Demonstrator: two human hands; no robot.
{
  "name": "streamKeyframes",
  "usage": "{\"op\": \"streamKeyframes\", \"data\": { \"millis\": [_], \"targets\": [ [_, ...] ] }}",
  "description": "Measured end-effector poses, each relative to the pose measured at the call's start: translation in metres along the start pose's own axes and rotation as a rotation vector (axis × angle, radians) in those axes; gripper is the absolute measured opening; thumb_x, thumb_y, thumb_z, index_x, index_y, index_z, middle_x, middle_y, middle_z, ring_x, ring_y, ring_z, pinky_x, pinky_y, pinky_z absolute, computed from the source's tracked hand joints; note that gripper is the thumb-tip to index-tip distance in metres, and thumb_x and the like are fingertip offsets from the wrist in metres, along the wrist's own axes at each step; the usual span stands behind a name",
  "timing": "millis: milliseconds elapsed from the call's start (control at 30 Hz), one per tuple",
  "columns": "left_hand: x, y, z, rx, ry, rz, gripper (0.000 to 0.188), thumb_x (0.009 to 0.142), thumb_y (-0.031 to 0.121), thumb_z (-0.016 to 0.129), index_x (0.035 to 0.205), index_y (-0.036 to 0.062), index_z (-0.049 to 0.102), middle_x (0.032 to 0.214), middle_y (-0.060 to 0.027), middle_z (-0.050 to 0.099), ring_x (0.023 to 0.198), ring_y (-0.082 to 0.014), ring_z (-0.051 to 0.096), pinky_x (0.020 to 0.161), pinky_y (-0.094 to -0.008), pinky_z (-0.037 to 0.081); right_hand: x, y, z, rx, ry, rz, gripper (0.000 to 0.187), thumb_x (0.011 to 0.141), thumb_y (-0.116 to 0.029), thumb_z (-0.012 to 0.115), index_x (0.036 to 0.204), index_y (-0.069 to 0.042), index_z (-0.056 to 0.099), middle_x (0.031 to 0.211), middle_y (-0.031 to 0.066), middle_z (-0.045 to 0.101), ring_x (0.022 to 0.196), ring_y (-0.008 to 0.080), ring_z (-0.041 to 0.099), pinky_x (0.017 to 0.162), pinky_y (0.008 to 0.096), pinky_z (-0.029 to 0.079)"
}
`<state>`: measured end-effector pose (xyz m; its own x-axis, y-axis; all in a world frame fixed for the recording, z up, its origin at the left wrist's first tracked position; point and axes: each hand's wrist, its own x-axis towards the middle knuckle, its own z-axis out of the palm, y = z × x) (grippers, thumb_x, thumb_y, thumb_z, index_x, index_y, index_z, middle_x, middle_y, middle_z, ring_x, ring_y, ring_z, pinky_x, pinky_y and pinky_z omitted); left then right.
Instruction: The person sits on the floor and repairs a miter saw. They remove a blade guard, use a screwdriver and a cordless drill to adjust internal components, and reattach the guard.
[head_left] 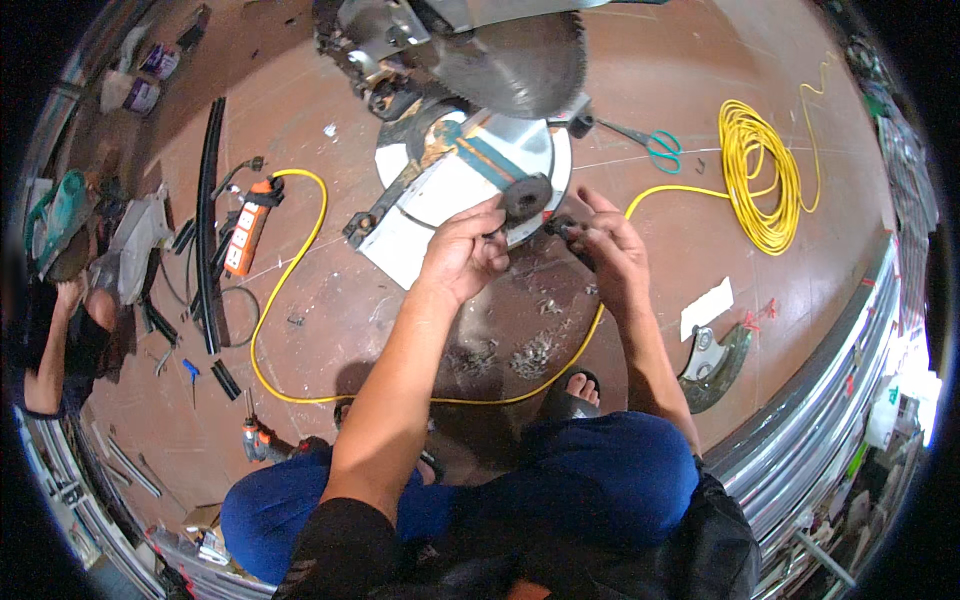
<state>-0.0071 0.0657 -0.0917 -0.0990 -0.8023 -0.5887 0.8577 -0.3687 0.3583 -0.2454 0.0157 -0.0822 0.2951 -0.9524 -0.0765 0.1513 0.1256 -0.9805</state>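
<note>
A miter saw (470, 120) stands on the brown floor in front of me, its toothed round blade (515, 62) raised over the silver turntable base (455, 185). My left hand (462, 250) grips a black knob (525, 195) at the front edge of the base. My right hand (608, 245) sits just to the right, fingers closed on a small dark part (562, 228) near the same edge. Metal shavings (535, 352) lie on the floor below my hands.
A yellow cable (290, 290) loops across the floor to an orange power strip (248, 228); a yellow coil (760, 180) lies right. Teal scissors (655, 145), a blade guard (715, 365), black strips (208, 220), metal profiles (830, 400) and a crouching person (60, 330) surround me.
</note>
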Motion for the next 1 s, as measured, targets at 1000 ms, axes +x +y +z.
{"op": "streamKeyframes", "data": {
  "millis": [1000],
  "targets": [
    [-0.015,0.037,0.109,-0.359,-0.419,0.554,0.016,0.113,0.018,0.048,0.125,0.0082,0.052,0.105,-0.0101,0.070,0.081,-0.0212,0.073,0.074,-0.0374,0.060,0.042,-0.170,0.113,-0.511,-0.149,-0.323,0.013,0.097,-0.001,0.072,0.109,0.005,0.070,0.110,0.0121,0.072,0.094,0.0148,0.069,0.081,0.0296,0.057]
  ]
}}
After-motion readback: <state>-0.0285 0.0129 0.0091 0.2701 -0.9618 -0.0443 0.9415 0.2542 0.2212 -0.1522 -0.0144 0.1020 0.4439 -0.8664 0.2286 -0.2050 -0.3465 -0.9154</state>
